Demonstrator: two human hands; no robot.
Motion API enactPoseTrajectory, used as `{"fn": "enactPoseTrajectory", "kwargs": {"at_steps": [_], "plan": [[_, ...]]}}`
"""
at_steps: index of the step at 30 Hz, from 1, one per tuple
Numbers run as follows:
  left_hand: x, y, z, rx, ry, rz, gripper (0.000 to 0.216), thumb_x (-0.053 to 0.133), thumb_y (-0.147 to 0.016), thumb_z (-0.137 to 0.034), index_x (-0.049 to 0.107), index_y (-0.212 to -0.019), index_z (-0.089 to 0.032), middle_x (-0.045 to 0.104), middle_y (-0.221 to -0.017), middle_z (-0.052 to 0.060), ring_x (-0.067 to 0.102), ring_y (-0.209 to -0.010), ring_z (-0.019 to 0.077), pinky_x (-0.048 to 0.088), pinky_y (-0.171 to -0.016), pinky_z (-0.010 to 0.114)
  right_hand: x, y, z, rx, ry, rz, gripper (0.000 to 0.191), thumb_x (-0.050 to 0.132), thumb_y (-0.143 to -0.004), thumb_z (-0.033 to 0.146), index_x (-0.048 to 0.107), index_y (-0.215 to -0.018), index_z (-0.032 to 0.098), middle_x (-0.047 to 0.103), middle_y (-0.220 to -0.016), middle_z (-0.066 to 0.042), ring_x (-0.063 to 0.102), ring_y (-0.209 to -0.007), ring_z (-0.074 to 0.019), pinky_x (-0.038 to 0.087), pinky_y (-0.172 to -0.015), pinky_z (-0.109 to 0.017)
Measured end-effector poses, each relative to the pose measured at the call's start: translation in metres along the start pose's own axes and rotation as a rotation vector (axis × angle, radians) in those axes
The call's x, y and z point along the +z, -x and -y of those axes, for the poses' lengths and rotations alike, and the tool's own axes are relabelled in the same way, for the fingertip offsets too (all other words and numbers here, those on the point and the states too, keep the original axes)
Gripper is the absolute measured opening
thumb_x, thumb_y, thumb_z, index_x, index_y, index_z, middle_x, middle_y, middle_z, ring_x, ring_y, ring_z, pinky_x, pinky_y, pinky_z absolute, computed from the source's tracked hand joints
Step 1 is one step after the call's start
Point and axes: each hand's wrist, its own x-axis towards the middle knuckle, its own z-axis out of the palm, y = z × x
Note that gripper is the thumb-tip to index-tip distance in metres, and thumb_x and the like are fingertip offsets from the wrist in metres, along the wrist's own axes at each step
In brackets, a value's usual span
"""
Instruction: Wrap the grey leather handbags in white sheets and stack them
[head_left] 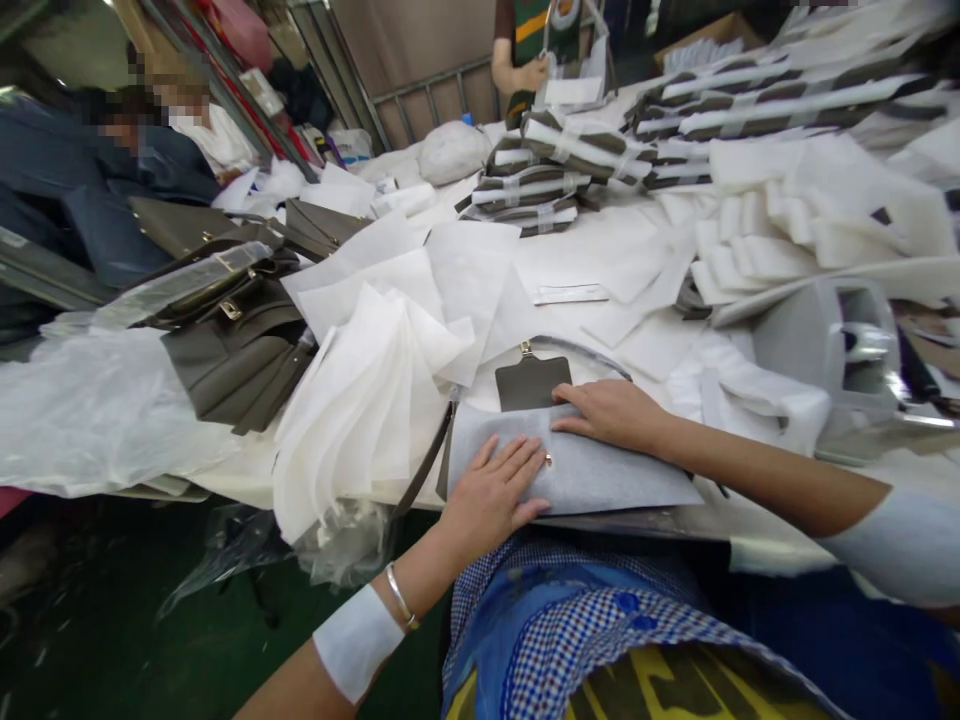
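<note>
A handbag lies flat at the table's front edge, with a white protective sheet point(622, 475) over its front. Its dark olive flap point(521, 385) is turned back away from me, and a metal clasp piece sits at the flap's far side. My left hand point(499, 490) rests flat on the sheet, fingers stretched out. A small metal lock part point(548, 460) shows through the sheet by its fingertips. My right hand point(607, 412) lies at the sheet's far edge, thumb and finger apart, one fingertip touching the flap's corner. A dark strap point(427, 460) hangs at the bag's left.
Left of the bag lies a fanned stack of white sheets point(375, 390), with olive handbags point(240, 350) and clear plastic point(97, 400) beyond. At right stand a grey tape dispenser point(825, 350) and foam pieces point(757, 240). Wrapped bags point(540, 180) lie at the back; other people are beyond.
</note>
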Motion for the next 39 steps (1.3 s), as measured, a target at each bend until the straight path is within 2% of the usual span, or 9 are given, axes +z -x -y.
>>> {"fn": "enactPoseTrajectory", "kwargs": {"at_steps": [4,8,12,15,20,22,25,32,39], "plan": [[0.002,0.002,0.001,0.017,-0.035,-0.05,0.059,0.04,-0.101,-0.053,0.038,-0.149,-0.019,0.042,-0.155,0.009,0.032,-0.147,0.0205,0.024,-0.122,0.047,-0.008,-0.011,0.004,0.034,-0.124,-0.142,0.035,0.05,-0.097,0.048,0.062,-0.108,0.017,0.071,-0.103,-0.011,0.065,-0.096,-0.0252,0.047,-0.083,-0.035],[0.003,0.003,0.003,0.028,-0.022,-0.092,0.058,0.039,-0.101,-0.054,0.04,-0.147,-0.019,0.044,-0.154,0.009,0.035,-0.145,0.0205,0.024,-0.122,0.048,-0.016,-0.049,0.001,0.2,-0.33,-0.23,0.035,0.055,-0.095,0.033,0.063,-0.12,0.011,0.067,-0.122,-0.017,0.058,-0.118,-0.0287,0.041,-0.103,-0.04],[0.006,0.004,0.003,0.032,-0.015,-0.118,0.057,0.039,-0.101,-0.053,0.041,-0.146,-0.019,0.045,-0.153,0.009,0.036,-0.145,0.0203,0.026,-0.121,0.048,-0.021,-0.079,-0.003,0.317,-0.455,-0.167,0.045,0.059,-0.092,0.036,0.066,-0.124,0.006,0.074,-0.106,-0.015,0.067,-0.101,-0.0287,0.05,-0.092,-0.038],[0.009,0.004,0.004,0.029,-0.003,-0.131,0.057,0.038,-0.101,-0.054,0.041,-0.147,-0.02,0.044,-0.154,0.008,0.036,-0.145,0.0201,0.026,-0.121,0.047,-0.026,-0.073,0.0,0.336,-0.532,-0.165,0.053,0.054,-0.095,0.043,0.061,-0.133,0.008,0.076,-0.098,-0.011,0.07,-0.092,-0.0246,0.053,-0.086,-0.036],[0.012,0.004,0.005,0.035,0.021,-0.148,0.058,0.039,-0.101,-0.054,0.041,-0.147,-0.02,0.045,-0.154,0.008,0.038,-0.144,0.0213,0.025,-0.121,0.047,-0.036,-0.023,0.02,-0.006,-0.674,-0.242,0.037,0.057,-0.092,0.037,0.072,-0.119,0.016,0.073,-0.113,-0.008,0.065,-0.109,-0.0224,0.049,-0.099,-0.037],[0.012,0.004,0.006,0.036,0.026,-0.151,0.057,0.04,-0.1,-0.054,0.042,-0.146,-0.02,0.046,-0.153,0.008,0.039,-0.143,0.0218,0.026,-0.121,0.047,-0.036,-0.001,0.028,-0.166,-0.591,-0.21,0.031,0.051,-0.095,0.029,0.074,-0.115,0.02,0.071,-0.119,-0.006,0.064,-0.112,-0.0197,0.047,-0.103,-0.036],[0.013,0.004,0.006,0.034,0.026,-0.167,0.056,0.043,-0.1,-0.053,0.043,-0.145,-0.02,0.051,-0.149,0.007,0.044,-0.139,0.0215,0.027,-0.12,0.047,-0.024,0.025,0.032,-0.3,-0.381,-0.091,0.043,0.042,-0.095,0.012,0.068,-0.126,0.025,0.063,-0.135,-0.005,0.059,-0.123,-0.0171,0.044,-0.107,-0.035],[0.015,0.007,0.005,0.054,0.046,-0.253,0.05,0.048,-0.099,-0.05,0.049,-0.139,-0.02,0.057,-0.143,0.008,0.052,-0.132,0.0215,0.031,-0.119,0.046,0.025,0.038,0.015,-0.436,-0.218,-0.145,0.056,0.045,-0.091,0.004,0.055,-0.142,0.025,0.048,-0.151,-0.009,0.047,-0.136,-0.0202,0.041,-0.112,-0.038],[0.015,0.011,-0.001,0.031,0.075,-0.349,0.055,0.058,-0.095,-0.046,0.044,-0.144,-0.026,0.057,-0.14,0.009,0.056,-0.126,0.0237,0.042,-0.111,0.043,0.029,0.043,0.022,-0.409,-0.089,-0.171,0.053,0.043,-0.097,0.009,0.047,-0.147,0.023,0.043,-0.154,-0.012,0.041,-0.141,-0.0253,0.037,-0.114,-0.048]]}}
